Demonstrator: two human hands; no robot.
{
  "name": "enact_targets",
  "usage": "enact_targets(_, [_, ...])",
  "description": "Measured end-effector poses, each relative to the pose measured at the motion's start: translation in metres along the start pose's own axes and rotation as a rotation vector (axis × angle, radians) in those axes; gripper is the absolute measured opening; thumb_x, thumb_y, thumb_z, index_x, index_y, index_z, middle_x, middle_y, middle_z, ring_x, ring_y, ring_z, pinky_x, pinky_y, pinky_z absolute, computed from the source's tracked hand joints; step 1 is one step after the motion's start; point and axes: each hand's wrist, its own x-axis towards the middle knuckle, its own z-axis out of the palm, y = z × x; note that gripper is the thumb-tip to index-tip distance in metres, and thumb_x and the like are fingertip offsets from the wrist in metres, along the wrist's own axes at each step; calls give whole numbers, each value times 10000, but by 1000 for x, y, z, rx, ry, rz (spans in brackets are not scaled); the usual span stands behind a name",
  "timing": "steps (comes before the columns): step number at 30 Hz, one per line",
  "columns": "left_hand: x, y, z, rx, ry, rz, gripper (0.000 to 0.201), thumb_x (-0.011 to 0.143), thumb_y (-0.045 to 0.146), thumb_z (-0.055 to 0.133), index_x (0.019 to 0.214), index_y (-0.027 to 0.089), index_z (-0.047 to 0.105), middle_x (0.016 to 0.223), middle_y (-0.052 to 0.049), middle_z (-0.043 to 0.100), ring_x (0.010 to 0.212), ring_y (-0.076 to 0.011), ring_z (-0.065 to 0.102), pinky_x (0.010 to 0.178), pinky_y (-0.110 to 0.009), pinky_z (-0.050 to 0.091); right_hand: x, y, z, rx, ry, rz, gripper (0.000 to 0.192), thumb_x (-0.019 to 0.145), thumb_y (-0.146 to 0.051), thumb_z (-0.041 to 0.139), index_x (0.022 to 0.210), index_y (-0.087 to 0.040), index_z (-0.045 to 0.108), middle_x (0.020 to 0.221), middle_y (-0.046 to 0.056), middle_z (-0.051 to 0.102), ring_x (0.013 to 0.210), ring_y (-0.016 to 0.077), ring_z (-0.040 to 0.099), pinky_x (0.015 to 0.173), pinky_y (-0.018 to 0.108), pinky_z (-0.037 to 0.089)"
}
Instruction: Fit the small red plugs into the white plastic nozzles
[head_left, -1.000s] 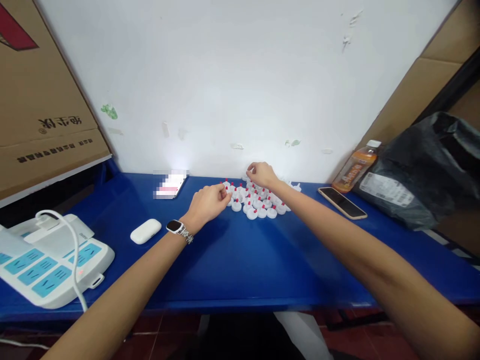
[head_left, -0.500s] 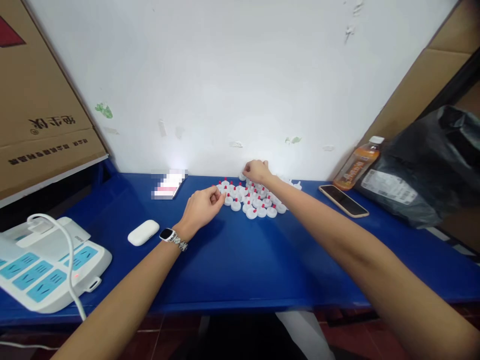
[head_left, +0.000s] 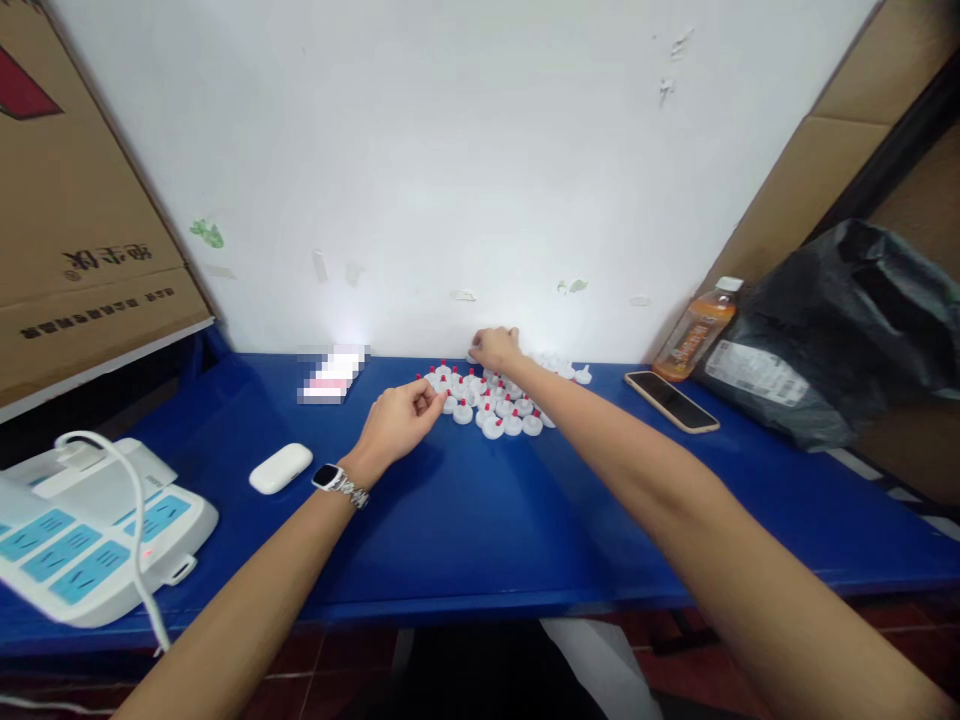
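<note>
A cluster of several small white caps with red tips lies on the blue table near the white wall. My left hand, with a watch on its wrist, has its fingers pinched together at the cluster's left edge, seemingly on a small red piece. My right hand reaches to the far side of the cluster, fingers curled over a white cap by the wall. More plain white caps lie behind its wrist.
A white earbud case and a white power strip with a cable sit at the left. A phone, an orange drink bottle and a black bag are at the right. Cardboard boxes flank both sides.
My left hand has drawn back slightly toward me from the cluster. My right hand has shifted a little further toward the wall. The view has drifted slightly.
</note>
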Motion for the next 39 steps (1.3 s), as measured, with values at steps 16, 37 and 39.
enact_targets(16, [0, -8, -22, 84, -48, 272, 381, 969, 440, 512, 1279, 218, 517, 1250, -108, 590, 1110, -259, 547, 910, -388, 469, -122, -72, -46, 862, 205, -292, 101, 862, -249, 583, 837, -203, 669, 789, 2, 710, 762, 164, 644, 752, 289, 476])
enact_targets(37, [1, -38, -34, 6, -114, 39, 211, 959, 418, 480, 897, 216, 488, 817, -34, 648, 705, -192, 595, 648, -301, 401, -146, -85, 2, 104, 104, -447, 188, 964, -238, 538, 1041, -203, 706, 1025, 109, 708, 1034, 291, 541, 910, 454, 317])
enact_targets(39, [1, -35, -33, 3, -119, 40, 199, 956, 402, 484, 885, 216, 482, 798, -29, 639, 681, -185, 582, 638, -298, 391, -146, -83, 3, 112, 106, -449, 171, 961, -234, 542, 1026, -202, 698, 1007, 100, 711, 1023, 285, 545, 908, 449, 315])
